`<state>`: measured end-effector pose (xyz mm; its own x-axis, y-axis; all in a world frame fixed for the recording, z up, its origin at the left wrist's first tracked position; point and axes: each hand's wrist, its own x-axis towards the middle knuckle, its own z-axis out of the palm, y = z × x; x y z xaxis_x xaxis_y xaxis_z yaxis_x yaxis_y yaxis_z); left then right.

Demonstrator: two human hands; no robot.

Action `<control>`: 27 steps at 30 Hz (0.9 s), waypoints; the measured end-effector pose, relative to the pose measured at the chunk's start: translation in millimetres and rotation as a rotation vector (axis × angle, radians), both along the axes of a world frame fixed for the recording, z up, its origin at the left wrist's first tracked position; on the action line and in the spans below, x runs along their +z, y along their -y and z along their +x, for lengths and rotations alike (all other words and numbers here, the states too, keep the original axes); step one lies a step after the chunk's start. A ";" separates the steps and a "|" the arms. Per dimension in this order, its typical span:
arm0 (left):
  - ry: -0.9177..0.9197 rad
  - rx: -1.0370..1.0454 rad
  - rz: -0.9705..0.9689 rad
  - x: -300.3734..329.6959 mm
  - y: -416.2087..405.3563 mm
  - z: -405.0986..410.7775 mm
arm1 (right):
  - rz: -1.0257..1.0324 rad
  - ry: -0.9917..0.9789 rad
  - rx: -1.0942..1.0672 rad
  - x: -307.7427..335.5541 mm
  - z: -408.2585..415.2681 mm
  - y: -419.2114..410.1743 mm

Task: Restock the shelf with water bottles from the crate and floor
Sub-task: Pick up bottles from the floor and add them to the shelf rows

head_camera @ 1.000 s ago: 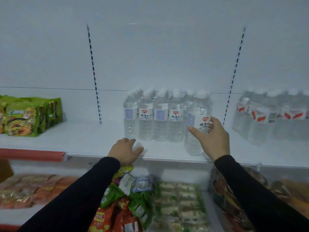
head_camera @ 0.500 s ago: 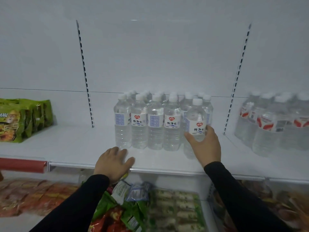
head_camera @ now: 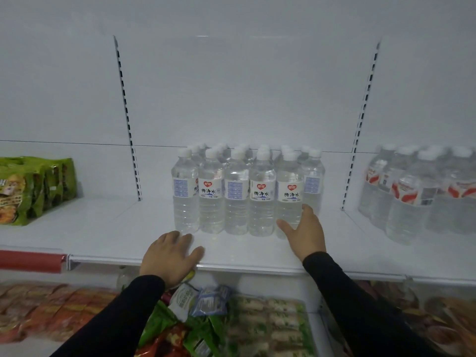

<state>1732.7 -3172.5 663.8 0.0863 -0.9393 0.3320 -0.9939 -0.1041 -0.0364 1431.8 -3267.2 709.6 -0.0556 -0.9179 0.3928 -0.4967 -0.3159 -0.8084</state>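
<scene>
Bottle (head_camera: pixel 289 194), upright, is cupped loosely at its base by the open right hand (head_camera: pixel 305 233); the left hand (head_camera: pixel 168 256) lies flat, empty, on the shelf (head_camera: pixel 103 228) edge.

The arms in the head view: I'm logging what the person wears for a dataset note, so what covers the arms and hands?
Both arms wear long, plain black sleeves that end at the wrists, with no visible logo or pattern. The left hand and the right hand are bare: no gloves show, and no watch, ring or band is visible from this angle.
</scene>
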 end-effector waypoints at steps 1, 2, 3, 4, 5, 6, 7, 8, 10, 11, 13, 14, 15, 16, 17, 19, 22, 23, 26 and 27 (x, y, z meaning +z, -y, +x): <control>0.004 -0.002 -0.007 -0.3 0.1 0.4 | -0.001 -0.001 -0.013 -0.8 2.6 2.8; -0.003 -0.004 -0.003 -0.4 0.4 0.3 | -0.002 -0.003 -0.025 -1.5 4.6 4.9; -0.002 -0.005 0.001 -0.3 0.9 -0.1 | -0.005 -0.007 -0.033 -2.0 6.0 6.3; -0.019 0.002 -0.006 0.3 1.0 -0.7 | -0.004 -0.012 -0.038 -2.3 6.6 6.7; -0.043 0.011 -0.029 1.5 -0.1 -2.2 | -0.007 -0.018 -0.040 -3.0 6.7 6.9; -0.066 0.021 -0.042 2.4 -1.1 -3.5 | -0.009 -0.025 -0.042 -3.7 6.5 6.8; -0.074 0.023 -0.057 3.4 -2.1 -5.1 | -0.013 -0.034 -0.043 -3.9 6.3 6.5; -0.080 0.022 -0.059 3.7 -2.8 -5.6 | -0.008 -0.039 -0.044 -3.9 6.2 6.1; -0.091 0.019 -0.050 2.2 -2.4 -3.4 | 0.019 -0.047 -0.040 -4.6 5.2 5.2; -0.081 0.016 -0.045 2.1 -1.6 -2.4 | 0.037 -0.052 -0.036 -4.8 4.5 4.7; -0.064 0.017 -0.038 2.2 -2.1 -2.5 | 0.064 -0.070 -0.022 -6.6 2.1 3.5; -0.062 0.017 -0.035 3.1 -3.2 -4.2 | 0.073 -0.083 -0.022 -7.1 0.9 2.3; -0.067 0.019 -0.050 6.4 -6.6 -8.3 | 0.079 -0.099 -0.024 -7.7 0.0 1.0; -0.100 0.039 -0.048 8.6 -8.7 -10.1 | 0.083 -0.115 -0.030 -8.1 -1.4 -1.8; -0.136 0.050 -0.055 12.0 -10.7 -12.5 | 0.076 -0.129 -0.038 -7.0 -2.5 -6.5; -0.155 0.030 -0.006 19.2 -13.1 -12.8 | 0.049 -0.157 -0.047 -3.2 -5.8 -20.6; -0.267 -0.024 0.083 29.2 -26.3 -14.4 | -0.003 -0.177 -0.002 3.5 -8.9 -56.5; -0.357 -0.024 0.042 31.2 -35.5 -16.8 | -0.039 -0.188 0.026 5.1 -8.9 -71.1; -0.481 -0.041 -0.090 27.4 -73.6 -23.3 | -0.123 -0.227 0.106 2.7 -4.7 -117.1; -0.461 -0.057 -0.114 24.6 -91.0 -25.7 | -0.145 -0.245 0.136 -2.1 -1.4 -133.5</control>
